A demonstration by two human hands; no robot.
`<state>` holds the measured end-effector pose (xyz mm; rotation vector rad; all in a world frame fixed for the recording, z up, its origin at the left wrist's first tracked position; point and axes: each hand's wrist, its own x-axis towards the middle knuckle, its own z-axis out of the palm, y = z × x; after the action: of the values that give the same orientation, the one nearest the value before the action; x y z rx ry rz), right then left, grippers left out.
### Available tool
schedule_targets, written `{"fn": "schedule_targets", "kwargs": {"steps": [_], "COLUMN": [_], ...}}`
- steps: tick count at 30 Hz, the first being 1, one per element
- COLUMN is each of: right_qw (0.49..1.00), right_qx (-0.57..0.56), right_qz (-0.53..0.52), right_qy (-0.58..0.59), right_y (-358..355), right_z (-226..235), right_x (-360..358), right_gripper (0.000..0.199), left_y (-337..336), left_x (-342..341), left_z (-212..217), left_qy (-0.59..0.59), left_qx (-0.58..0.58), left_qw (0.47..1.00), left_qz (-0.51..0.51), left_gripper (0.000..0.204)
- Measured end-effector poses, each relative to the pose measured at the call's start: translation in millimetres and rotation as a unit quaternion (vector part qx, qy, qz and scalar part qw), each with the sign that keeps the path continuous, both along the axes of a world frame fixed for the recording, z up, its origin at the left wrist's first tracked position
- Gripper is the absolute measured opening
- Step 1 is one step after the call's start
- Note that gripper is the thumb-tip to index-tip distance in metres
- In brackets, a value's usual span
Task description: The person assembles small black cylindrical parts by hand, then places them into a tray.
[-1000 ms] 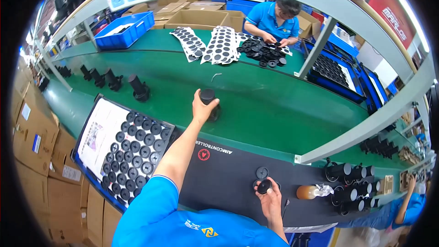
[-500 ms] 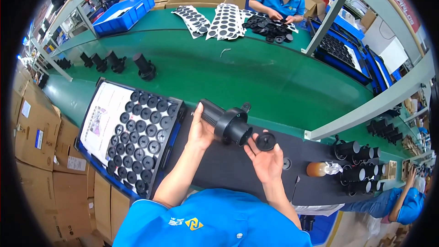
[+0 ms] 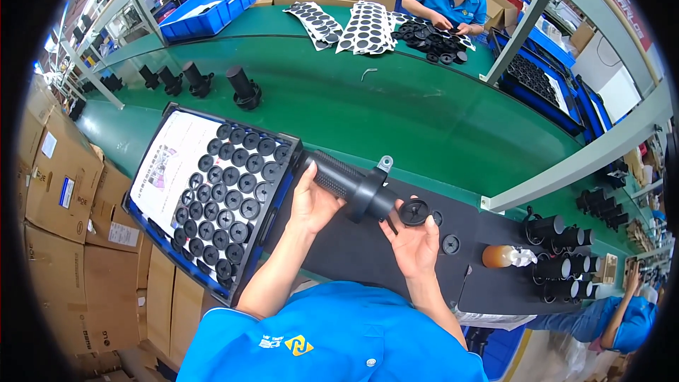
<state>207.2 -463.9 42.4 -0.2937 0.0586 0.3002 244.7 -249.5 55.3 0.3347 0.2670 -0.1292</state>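
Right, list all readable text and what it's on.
I won't copy wording; locations only.
Red banner: large white lettering.
Brown cartons: dark print; white labels too small.
White sheet: too small.
Blue shirt: white lettering, yellow emblem.
Black cylinder, black disc: none legible.

Blk tube, textured, w/ collar, tilted, in L hand; round blk cap in R hand, nr tube's collared end.
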Motion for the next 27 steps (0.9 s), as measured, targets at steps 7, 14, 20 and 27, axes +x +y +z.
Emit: {"fn": "schedule_targets", "kwargs": {"steps": [7, 14, 20, 27], "right_qw": [0.991, 0.981, 0.967, 0.965], "right_qx": [-0.079, -0.137, -0.244, -0.251], "right_qz": [-0.076, -0.057, -0.009, 0.026], "right_qy": [-0.079, -0.126, -0.065, -0.067], "right_y": [3, 14, 13, 19], "right_z": [1, 19, 11, 10], "right_x": [0, -10, -26, -28], "right_gripper": [0.054, 0.054, 0.051, 0.051], "left_y": [-2, 3, 4, -4], "left_x": [-3, 8, 12, 8], "left_z": [-1, -11, -2, -4], "left_qy": [0.013, 0.084, 0.05, -0.02], "left_qx": [0.039, -0.011, -0.106, -0.073], "left_qw": [0.999, 0.995, 0.984, 0.989], "left_qz": [-0.001, 0.043, 0.135, 0.128], "left_gripper": [0.034, 0.045, 0.046, 0.048]}}
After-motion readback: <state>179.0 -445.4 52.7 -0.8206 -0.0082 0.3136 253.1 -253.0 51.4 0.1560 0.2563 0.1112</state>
